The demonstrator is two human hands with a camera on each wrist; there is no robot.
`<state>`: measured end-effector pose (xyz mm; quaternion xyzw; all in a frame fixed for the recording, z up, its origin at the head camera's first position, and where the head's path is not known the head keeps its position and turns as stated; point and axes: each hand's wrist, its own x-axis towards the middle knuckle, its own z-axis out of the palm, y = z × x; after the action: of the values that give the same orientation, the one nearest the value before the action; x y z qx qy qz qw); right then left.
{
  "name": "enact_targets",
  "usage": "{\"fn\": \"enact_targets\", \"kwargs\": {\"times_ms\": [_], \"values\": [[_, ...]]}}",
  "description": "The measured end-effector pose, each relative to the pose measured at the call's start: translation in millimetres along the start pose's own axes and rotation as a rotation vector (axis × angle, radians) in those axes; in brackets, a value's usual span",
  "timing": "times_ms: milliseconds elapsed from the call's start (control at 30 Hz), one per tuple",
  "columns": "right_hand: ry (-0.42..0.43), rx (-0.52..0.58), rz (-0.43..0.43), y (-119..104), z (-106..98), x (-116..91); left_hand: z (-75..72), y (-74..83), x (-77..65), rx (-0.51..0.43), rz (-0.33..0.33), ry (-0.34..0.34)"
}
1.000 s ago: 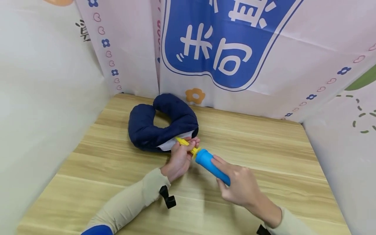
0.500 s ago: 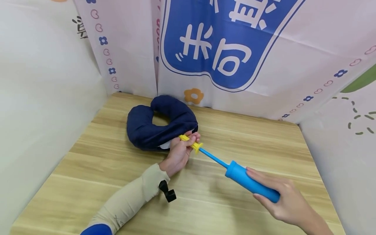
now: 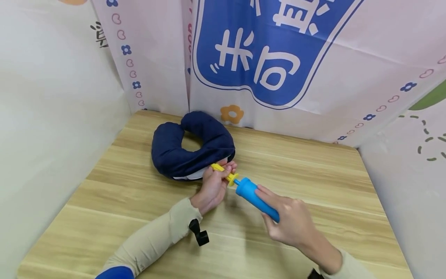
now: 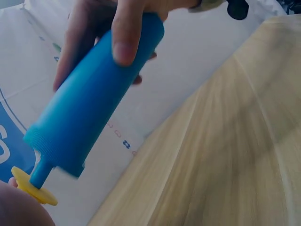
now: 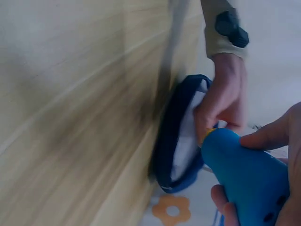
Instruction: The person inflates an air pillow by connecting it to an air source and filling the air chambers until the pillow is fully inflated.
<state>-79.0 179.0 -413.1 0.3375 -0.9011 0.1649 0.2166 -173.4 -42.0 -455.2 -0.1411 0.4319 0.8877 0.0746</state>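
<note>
A navy U-shaped neck pillow (image 3: pixel 167 155) lies on the table, a white inner part (image 3: pixel 191 175) showing along its near side. My left hand (image 3: pixel 214 188) pinches the yellow nozzle end (image 3: pixel 218 167) of a hand pump against that side; the nozzle's tip is hidden at the pillow. My right hand (image 3: pixel 290 219) grips the blue barrel (image 3: pixel 256 199) of the pump, fingers and thumb wrapped round it. Between the barrel and the yellow flange (image 3: pixel 232 179) only a short piece of blue rod shows. In the left wrist view the blue rod (image 4: pixel 41 173) enters the barrel.
The wood-grain table (image 3: pixel 139 209) is bounded by a white panel (image 3: pixel 52 116) on the left and a printed curtain (image 3: pixel 156 58) at the back. Another pale panel stands on the right. Bare tabletop extends right of the pillow.
The right hand drew the pump barrel back, exposing a long blue rod, then pushed it in again toward the yellow flange. The left hand stays at the pillow, where more white shows than midway.
</note>
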Motion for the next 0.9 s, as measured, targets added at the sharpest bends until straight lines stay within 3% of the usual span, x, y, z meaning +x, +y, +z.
{"fn": "enact_targets", "kwargs": {"times_ms": [167,400,600,733,900], "values": [[0.017,0.066,-0.034,6.8,9.0,-2.9,3.1,1.9,2.8,-0.005,-0.015,-0.054],[-0.056,0.141,0.028,23.2,-38.6,-32.6,6.2,13.1,8.2,-0.032,-0.014,-0.049],[-0.112,0.141,0.115,30.4,-70.0,-54.1,7.4,9.8,8.7,-0.049,-0.005,-0.022],[-0.07,0.079,0.083,22.4,-62.6,-46.4,8.2,-0.3,4.4,-0.046,-0.018,0.024],[-0.024,-0.011,0.019,4.7,-28.3,-17.4,8.2,-9.9,-0.5,-0.035,0.006,0.048]]}}
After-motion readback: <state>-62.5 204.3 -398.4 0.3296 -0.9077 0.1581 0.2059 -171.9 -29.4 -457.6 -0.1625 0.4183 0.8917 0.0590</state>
